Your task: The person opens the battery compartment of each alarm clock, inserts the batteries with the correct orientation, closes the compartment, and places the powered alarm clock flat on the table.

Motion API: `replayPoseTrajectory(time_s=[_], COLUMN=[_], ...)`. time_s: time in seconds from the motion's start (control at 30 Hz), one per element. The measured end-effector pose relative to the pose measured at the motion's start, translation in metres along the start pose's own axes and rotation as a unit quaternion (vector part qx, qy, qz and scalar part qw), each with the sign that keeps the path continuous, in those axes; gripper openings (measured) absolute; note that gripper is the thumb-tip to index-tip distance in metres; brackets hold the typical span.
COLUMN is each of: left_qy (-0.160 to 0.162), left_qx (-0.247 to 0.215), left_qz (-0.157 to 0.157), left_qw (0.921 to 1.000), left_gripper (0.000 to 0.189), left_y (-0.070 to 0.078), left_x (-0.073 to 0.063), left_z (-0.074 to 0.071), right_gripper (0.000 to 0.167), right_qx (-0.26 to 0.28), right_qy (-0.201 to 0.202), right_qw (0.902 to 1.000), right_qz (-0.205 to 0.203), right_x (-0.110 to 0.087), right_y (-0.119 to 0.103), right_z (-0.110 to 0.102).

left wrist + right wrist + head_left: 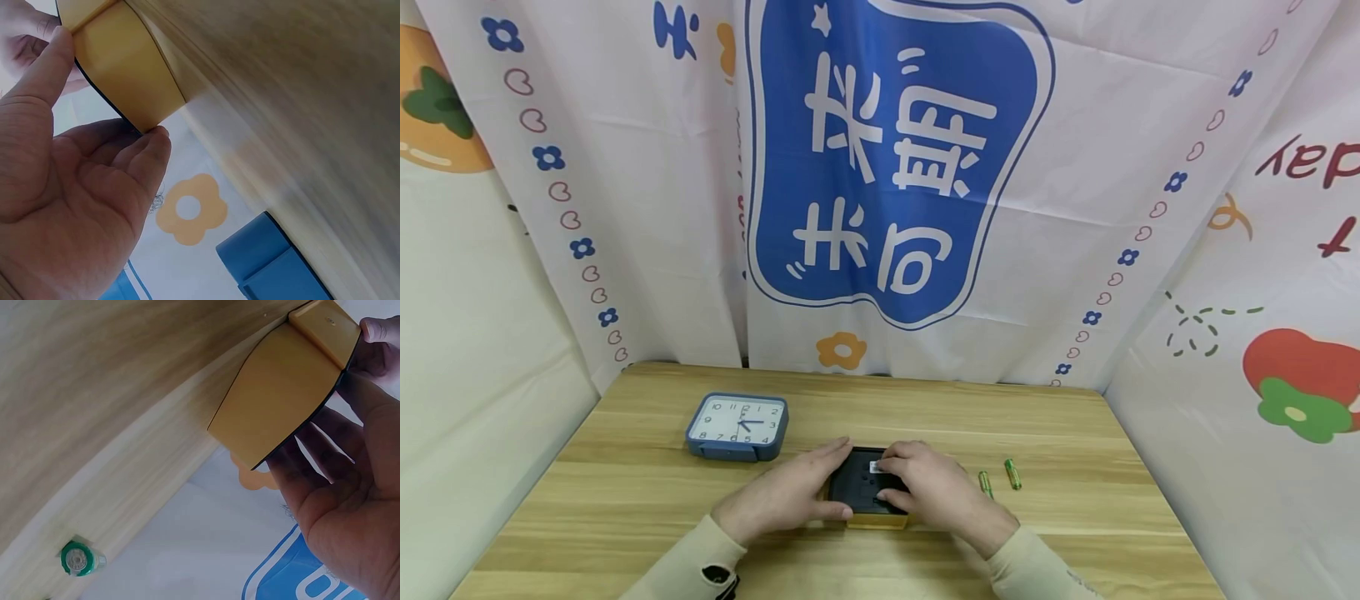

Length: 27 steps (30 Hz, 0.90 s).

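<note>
A yellow alarm clock (877,522) with a black back lies face down on the wooden table. Its back panel (859,492) faces up and carries a small white label. My left hand (793,492) grips the clock's left side, thumb at the near edge and fingers at the far corner. Over the right part of the back, my right hand (936,487) has its thumb and bent fingers on the clock; what lies under those fingertips is hidden. Both wrist views show the yellow casing (128,62) from the side. Two green batteries (1012,474) lie to the right of my right hand.
A blue alarm clock (737,427) lies face up at the left of the table (1075,533), beyond my left hand. Printed white cloth (662,208) hangs behind the table's back edge and along both sides.
</note>
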<state>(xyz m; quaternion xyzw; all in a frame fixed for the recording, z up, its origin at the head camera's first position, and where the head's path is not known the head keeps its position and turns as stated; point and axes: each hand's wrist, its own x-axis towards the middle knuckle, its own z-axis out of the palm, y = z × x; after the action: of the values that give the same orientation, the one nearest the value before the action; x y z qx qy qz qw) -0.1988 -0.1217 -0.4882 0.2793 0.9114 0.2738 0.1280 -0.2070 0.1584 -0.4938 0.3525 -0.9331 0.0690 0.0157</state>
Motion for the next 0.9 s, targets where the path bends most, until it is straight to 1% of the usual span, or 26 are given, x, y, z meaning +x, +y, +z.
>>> replayPoseTrajectory(time_s=[0.13,0.33,0.5,0.67,0.9], left_qy=[0.000,0.001,0.004,0.006,0.007], left_qx=[0.001,0.005,0.007,0.009,0.009], left_qz=[0.001,0.002,0.000,0.001,0.001], left_qw=[1.0000,1.0000,1.0000,0.9999,0.9999], left_gripper=[0.103,0.103,0.103,0.103,0.103], left_y=[0.0007,0.0007,-0.0005,-0.0015,-0.0011], left_x=[-0.0008,-0.0015,-0.0019,-0.0017,-0.0009], left_z=[0.0003,0.0012,0.0029,0.0041,0.0043], right_gripper=[0.038,0.034,0.032,0.034,0.034], right_qx=[0.006,0.000,0.012,0.021,0.009], right_qy=[0.003,0.008,0.004,-0.005,-0.004], right_qw=[1.0000,1.0000,0.9999,0.9996,0.9999], right_qz=[0.003,0.001,0.008,0.016,0.012], right_x=[0.0012,0.0025,0.0037,0.0049,0.0060], right_y=[-0.0010,-0.0023,-0.0026,-0.0028,-0.0024], right_z=[0.0010,0.0002,-0.0007,-0.0015,-0.0036])
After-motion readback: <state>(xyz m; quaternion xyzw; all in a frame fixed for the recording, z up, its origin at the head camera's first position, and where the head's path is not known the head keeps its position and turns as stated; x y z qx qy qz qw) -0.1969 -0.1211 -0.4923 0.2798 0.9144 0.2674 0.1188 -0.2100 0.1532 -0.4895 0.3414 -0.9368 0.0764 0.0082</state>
